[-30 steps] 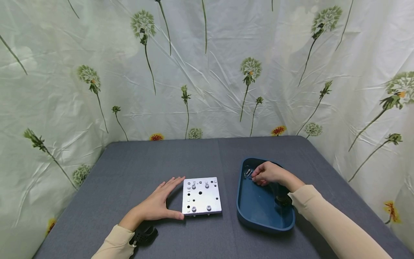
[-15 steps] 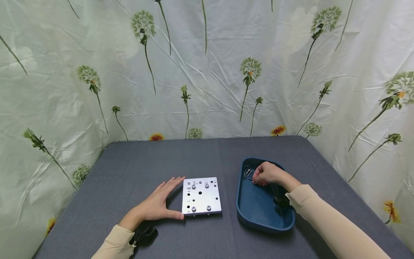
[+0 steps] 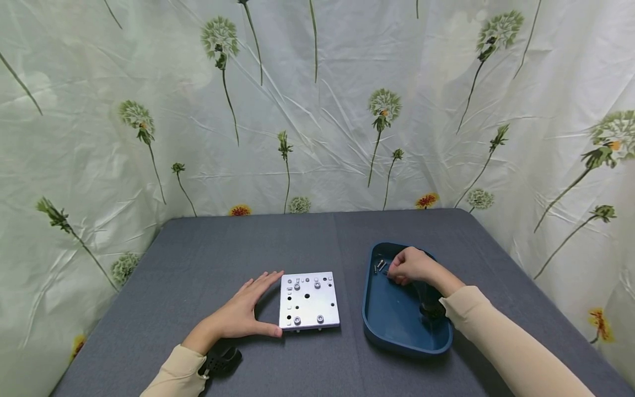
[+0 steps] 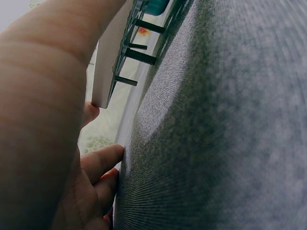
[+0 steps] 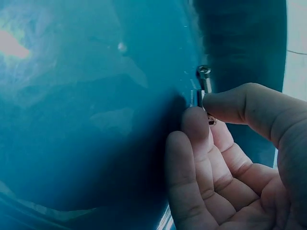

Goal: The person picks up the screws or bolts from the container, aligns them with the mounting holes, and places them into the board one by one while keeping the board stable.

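Observation:
A square silver metal plate (image 3: 308,300) with holes and a few fitted screws lies flat on the grey table (image 3: 248,242). My left hand (image 3: 270,303) rests flat beside it, straight fingers and thumb touching its left edge and near corner. In the left wrist view the plate's edge (image 4: 112,62) shows screw ends poking out underneath. My right hand (image 3: 393,273) reaches into the far left part of a dark blue tray (image 3: 397,344). There its thumb and forefinger pinch a small screw (image 5: 195,98). Another screw (image 5: 205,76) lies just beyond, among the loose screws (image 3: 379,266).
A flowered white sheet (image 3: 317,110) walls the table at the back and both sides. A black wrist strap (image 3: 220,361) sits at my left cuff. The tray's blue floor (image 5: 96,120) is bare apart from the screws.
My right hand's fingers have curled down a little onto the screws at the tray's far left. The left hand and the plate have not moved.

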Available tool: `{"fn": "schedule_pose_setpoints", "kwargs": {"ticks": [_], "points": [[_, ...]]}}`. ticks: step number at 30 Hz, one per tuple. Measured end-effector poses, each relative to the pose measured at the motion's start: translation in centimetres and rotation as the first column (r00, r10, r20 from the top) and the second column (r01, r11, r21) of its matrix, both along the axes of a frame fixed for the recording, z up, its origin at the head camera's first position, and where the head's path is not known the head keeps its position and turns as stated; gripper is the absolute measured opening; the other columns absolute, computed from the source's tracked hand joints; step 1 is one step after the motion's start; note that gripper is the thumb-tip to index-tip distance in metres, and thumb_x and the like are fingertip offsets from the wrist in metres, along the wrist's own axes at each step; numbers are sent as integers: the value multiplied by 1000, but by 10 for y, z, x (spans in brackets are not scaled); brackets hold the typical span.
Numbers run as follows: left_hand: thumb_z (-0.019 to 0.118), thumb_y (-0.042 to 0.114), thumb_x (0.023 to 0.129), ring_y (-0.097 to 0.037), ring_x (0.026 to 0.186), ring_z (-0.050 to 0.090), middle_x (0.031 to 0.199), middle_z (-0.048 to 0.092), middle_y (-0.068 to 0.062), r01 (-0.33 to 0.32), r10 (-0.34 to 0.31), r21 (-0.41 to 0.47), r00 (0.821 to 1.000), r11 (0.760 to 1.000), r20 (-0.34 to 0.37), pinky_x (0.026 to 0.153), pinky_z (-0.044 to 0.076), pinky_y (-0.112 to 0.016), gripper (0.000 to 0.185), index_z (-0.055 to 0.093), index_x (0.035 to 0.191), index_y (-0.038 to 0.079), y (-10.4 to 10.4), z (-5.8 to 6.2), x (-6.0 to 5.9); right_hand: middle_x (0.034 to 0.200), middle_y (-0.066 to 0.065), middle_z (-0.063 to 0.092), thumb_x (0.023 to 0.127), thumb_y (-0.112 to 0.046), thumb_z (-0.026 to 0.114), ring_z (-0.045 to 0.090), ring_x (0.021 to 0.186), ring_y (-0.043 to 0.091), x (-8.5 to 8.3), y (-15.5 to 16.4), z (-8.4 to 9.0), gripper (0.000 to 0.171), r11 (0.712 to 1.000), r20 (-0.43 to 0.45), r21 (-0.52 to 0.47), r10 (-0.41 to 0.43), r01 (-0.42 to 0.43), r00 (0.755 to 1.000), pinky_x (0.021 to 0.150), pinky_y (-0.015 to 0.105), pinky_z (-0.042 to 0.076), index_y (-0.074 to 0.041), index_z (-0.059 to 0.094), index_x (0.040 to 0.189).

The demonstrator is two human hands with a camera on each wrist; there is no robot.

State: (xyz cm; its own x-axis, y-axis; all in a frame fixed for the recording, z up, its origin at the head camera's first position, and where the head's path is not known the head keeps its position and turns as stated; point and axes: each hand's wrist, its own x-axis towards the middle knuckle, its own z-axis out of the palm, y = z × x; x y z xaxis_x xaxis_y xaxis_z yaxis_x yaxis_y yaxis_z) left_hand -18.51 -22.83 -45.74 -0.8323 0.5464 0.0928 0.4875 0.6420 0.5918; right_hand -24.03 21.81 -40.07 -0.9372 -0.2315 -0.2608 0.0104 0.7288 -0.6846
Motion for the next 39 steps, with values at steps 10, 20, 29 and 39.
{"fn": "schedule_pose_setpoints", "kwargs": {"ticks": [10,20,29,39], "points": [[94,62,73,-49,163,26,175,34,-18,-1,1,-3,1000,1000,6,129,15,-77,125,31,171,16,0,0,0,84,5,76,102,-11,68,67,74,11,2,6,8,19,991,13,-135,-15,16,1000,74,31,66,6,75,99],[94,61,73,-50,163,26,175,34,-19,9,-9,5,1000,1000,-3,128,15,-77,124,32,170,14,-1,0,-1,99,16,80,104,-11,69,74,83,16,5,9,14,20,977,7,-206,-55,56,998,81,37,68,8,73,105],[94,62,73,-49,163,26,175,34,-18,7,-7,4,1000,1000,-1,129,15,-77,125,32,170,14,-1,-1,-1,106,19,79,106,-13,65,75,87,16,6,7,17,21,972,26,-231,-44,48,999,83,34,68,7,73,107],[94,62,73,-49,163,26,175,34,-18,4,-4,4,1000,1000,-3,128,15,-77,125,32,170,15,-1,-3,-2,104,16,80,106,-14,66,75,90,17,5,0,24,20,964,34,-260,-41,49,999,87,36,67,4,73,109]]}}
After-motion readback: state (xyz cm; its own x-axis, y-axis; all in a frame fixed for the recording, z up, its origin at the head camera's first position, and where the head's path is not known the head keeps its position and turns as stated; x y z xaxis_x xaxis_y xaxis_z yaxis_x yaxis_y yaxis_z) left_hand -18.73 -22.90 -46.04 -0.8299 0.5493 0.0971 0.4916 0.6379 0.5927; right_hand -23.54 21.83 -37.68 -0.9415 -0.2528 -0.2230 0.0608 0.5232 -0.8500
